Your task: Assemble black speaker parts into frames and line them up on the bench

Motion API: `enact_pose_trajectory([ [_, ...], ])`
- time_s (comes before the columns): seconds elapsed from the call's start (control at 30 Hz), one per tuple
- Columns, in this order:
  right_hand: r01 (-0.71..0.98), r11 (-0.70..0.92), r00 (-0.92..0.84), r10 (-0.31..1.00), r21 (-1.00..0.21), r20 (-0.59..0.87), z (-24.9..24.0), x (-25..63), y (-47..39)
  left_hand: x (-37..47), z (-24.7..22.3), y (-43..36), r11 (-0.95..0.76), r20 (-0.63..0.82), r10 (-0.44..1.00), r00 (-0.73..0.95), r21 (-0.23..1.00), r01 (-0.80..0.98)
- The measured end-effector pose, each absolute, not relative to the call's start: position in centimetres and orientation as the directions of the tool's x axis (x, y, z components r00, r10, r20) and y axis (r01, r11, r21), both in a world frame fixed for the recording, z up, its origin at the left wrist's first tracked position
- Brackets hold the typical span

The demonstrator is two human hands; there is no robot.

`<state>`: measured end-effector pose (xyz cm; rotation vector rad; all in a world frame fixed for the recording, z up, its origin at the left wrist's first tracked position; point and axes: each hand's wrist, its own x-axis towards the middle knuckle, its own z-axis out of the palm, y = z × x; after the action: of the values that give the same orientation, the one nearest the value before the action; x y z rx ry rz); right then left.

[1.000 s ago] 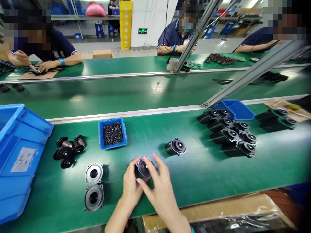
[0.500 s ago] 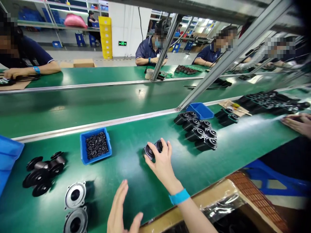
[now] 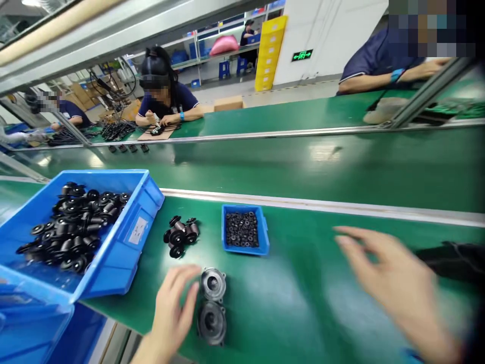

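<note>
My left hand, fingers loosely spread, is closing on the two round metal housings near me, touching the farther one. Right hand hovers open and blurred over the green belt, holding nothing. I'd say pickup needs a pinch. Beyond, the small blue tray and loose black rotors.

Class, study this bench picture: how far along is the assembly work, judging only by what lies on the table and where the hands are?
Done: nothing finished shows clearly; a dark blurred shape at the right edge cannot be identified. In hand: the left hand touches the upper of two round metal housings, while the right hand is open, blurred and holds nothing. Left: the second housing, a small pile of black rotors, the small tray of black rings and the well-filled large blue bin.
</note>
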<state>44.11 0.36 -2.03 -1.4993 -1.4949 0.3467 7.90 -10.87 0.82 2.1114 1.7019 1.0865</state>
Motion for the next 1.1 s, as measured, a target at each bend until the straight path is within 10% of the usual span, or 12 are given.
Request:
enact_pose_trajectory([
  [0.1, 0.684, 0.557, -0.402, 0.826, -0.471, 0.394, -1.1, 34.6, 1.9, 5.3, 1.6, -5.7, -0.214, 0.333, 0.942, 0.030, 0.533, 0.819],
  [0.2, 0.726, 0.599, -0.537, 0.801, -0.339, 0.266, -1.4, 28.3, 3.9, 3.4, 1.2, -2.3, -0.068, 0.358, 0.928, -0.104, 0.437, 0.897],
  [0.37, 0.739, 0.555, -0.462, 0.830, -0.382, 0.312, -2.0, 26.2, 3.6, 1.0, -0.2, 1.3, 0.032, 0.237, 0.960, -0.152, 0.446, 0.894],
  [0.57, 0.532, 0.409, -0.335, 0.906, -0.741, 0.259, 0.0, 23.5, 2.2, 1.9, -1.8, 2.1, -0.170, 0.268, 0.963, 0.004, 0.599, 0.782],
  [0.9, 0.659, 0.457, -0.471, 0.870, -0.598, 0.146, 1.1, 16.2, 3.7, 2.3, -5.2, 0.9, -0.281, 0.391, 0.919, 0.039, 0.584, 0.761],
  [1.0, 0.582, 0.365, -0.251, 0.931, -0.727, 0.266, 3.1, 20.3, 2.9, 2.3, -4.2, 1.2, -0.257, 0.365, 0.930, 0.048, 0.550, 0.794],
  [1.1, 0.129, 0.189, 0.188, 0.959, -0.974, 0.211, 4.9, 26.2, 1.6, 4.0, -1.8, 2.1, -0.381, 0.390, 0.892, 0.228, 0.381, 0.842],
])
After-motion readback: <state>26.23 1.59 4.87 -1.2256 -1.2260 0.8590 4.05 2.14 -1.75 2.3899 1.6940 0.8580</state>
